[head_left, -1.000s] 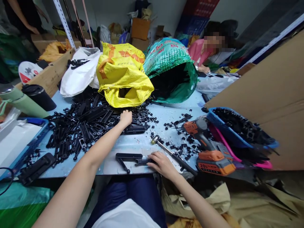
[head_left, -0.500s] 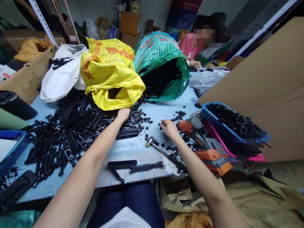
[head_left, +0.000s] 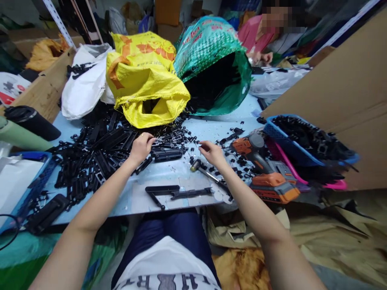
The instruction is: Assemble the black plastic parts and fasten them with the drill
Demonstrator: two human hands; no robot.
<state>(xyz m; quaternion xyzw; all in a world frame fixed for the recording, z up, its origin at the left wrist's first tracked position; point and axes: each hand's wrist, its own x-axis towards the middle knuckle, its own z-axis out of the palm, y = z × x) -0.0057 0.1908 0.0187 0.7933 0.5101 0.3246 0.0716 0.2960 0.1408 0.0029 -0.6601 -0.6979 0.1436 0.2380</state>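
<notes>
Fingers of left hand (head_left: 141, 146) curl on black plastic parts (head_left: 99, 153); right hand (head_left: 211, 152) pinches something unclear beside orange drill (head_left: 266, 177)

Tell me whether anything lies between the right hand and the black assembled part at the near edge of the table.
Yes. The small hammer lies slantwise on the table between the right hand and the black assembled part. A few small black pieces also lie around the hammer head.
</notes>
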